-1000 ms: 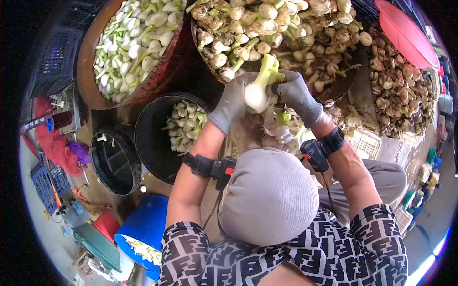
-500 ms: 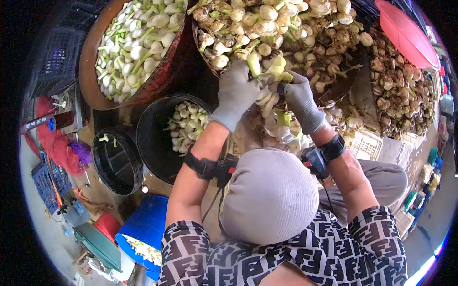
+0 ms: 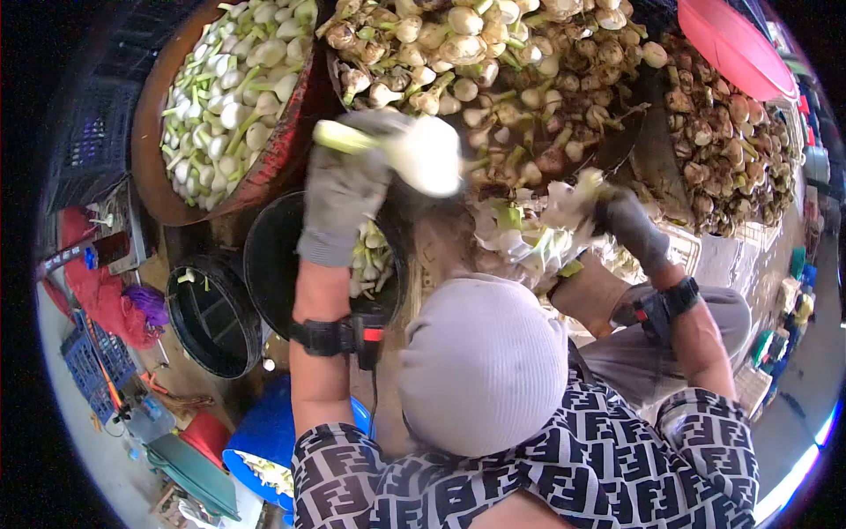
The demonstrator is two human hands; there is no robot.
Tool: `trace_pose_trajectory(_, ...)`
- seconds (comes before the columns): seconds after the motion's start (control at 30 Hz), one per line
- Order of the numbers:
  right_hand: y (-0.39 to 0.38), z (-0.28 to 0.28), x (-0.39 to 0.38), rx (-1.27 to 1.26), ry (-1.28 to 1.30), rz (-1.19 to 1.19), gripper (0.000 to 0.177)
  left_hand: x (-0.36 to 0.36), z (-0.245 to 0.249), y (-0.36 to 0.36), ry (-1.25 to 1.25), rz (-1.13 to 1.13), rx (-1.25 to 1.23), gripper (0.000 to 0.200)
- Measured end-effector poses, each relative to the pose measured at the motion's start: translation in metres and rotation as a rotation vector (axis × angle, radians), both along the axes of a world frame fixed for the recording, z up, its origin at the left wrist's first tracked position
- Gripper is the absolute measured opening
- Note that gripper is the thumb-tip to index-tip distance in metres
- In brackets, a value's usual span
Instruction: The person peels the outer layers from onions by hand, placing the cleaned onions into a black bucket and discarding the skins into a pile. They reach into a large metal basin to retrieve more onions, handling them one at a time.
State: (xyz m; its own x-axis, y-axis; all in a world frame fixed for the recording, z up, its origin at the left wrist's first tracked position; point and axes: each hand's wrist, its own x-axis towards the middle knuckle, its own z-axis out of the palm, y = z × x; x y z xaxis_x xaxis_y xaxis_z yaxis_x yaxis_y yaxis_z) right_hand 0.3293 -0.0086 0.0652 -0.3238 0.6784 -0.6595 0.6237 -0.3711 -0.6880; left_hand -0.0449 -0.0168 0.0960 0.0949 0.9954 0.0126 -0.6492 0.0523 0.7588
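A person in a grey cap (image 3: pixel 480 361) is sitting closest to us. Just past the cap, a heap of pale peels (image 3: pixel 520 238) is lying in front of them.

The left hand (image 3: pixel 344 189), in a grey glove, is closing its fingers around a white bulb (image 3: pixel 425 154). It is holding the bulb up in the air, with the green stalk pointing left. The bulb is hanging above the edge of a black tub (image 3: pixel 264 256) that is holding more clean bulbs.

The right hand (image 3: pixel 630 220), also gloved, is curling up off to the right, well apart from the bulb. It is blurry, and I cannot tell if it is pinching the bits of peel beside it.

Farther off, a big round basin (image 3: pixel 145 150) is holding clean white bulbs, and another basin (image 3: pixel 608 163) is holding dirty ones.
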Motion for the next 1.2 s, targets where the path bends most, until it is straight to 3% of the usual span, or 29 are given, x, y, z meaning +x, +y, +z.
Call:
trace_pose_trajectory(0.03,-0.002,0.013,-0.007,-0.142,-0.083,0.214,0.027,-0.012,-0.002,0.014,0.199,0.208,0.010,0.025)
trace_pose_trajectory(0.07,-0.009,0.033,-0.014,0.095,-0.304,0.450,0.038,-0.021,0.001,0.018,-0.010,0.545,-0.312,0.031)
trace_pose_trajectory(0.1,-0.009,0.033,-0.015,0.187,-0.460,0.485,0.045,-0.046,-0.005,0.026,-0.131,0.542,-0.197,0.037)
trace_pose_trajectory(0.13,0.000,0.030,-0.016,0.240,-0.485,0.394,0.041,-0.069,-0.008,0.034,-0.256,0.524,-0.083,0.043)
trace_pose_trajectory(0.17,0.016,0.025,-0.016,0.297,-0.507,0.305,0.038,-0.085,-0.013,0.041,-0.630,0.514,-0.102,0.046)
trace_pose_trajectory(0.23,0.048,0.005,-0.016,0.545,-0.270,0.220,0.033,-0.079,-0.009,0.040,-0.462,0.660,-0.225,0.044)
trace_pose_trajectory(0.27,0.067,-0.006,-0.020,0.521,-0.452,0.345,0.036,-0.074,-0.013,0.037,-0.433,0.531,-0.221,0.043)
trace_pose_trajectory(0.37,0.109,-0.095,-0.003,0.743,-0.460,0.541,0.027,-0.057,-0.037,0.025,-0.326,0.163,-0.201,0.040)
trace_pose_trajectory(0.43,0.126,-0.169,0.026,0.861,-0.529,0.820,0.027,-0.041,-0.054,0.020,-0.433,0.127,-0.205,0.046)
trace_pose_trajectory(0.47,0.131,-0.179,0.027,0.866,-0.532,0.907,0.028,-0.034,-0.056,0.017,-0.409,0.158,-0.244,0.046)
trace_pose_trajectory(0.57,0.140,-0.182,0.014,0.761,-0.475,1.055,0.031,-0.022,-0.057,0.008,-0.329,0.220,-0.328,0.047)
trace_pose_trajectory(0.67,0.139,-0.142,-0.017,0.553,-0.605,1.236,0.029,-0.013,-0.047,0.007,-0.248,0.212,-0.340,0.042)
trace_pose_trajectory(0.77,0.139,-0.151,-0.015,0.482,-0.660,1.257,0.027,-0.007,-0.041,0.007,-0.025,0.183,-0.367,0.040)
trace_pose_trajectory(0.9,0.126,-0.087,-0.043,0.310,-0.654,0.947,0.032,0.018,-0.027,0.008,0.364,0.008,-0.384,0.047)
trace_pose_trajectory(0.97,0.109,-0.039,-0.064,0.340,-0.566,0.760,0.033,0.035,-0.033,0.009,0.785,0.002,-0.054,0.060)
trace_pose_trajectory(1.03,0.094,-0.021,-0.070,0.343,-0.240,0.562,0.036,0.051,-0.032,0.014,1.095,-0.063,0.222,0.084)
trace_pose_trajectory(1.1,0.081,-0.003,-0.077,0.282,0.071,0.400,0.040,0.066,-0.038,0.015,1.201,-0.026,0.408,0.080)
trace_pose_trajectory(1.13,0.076,0.009,-0.086,0.223,0.220,0.340,0.042,0.066,-0.043,0.015,1.197,-0.051,0.387,0.080)
trace_pose_trajectory(1.2,0.059,0.039,-0.107,-0.098,0.429,-0.072,0.036,0.066,-0.047,0.015,1.183,-0.099,0.340,0.079)
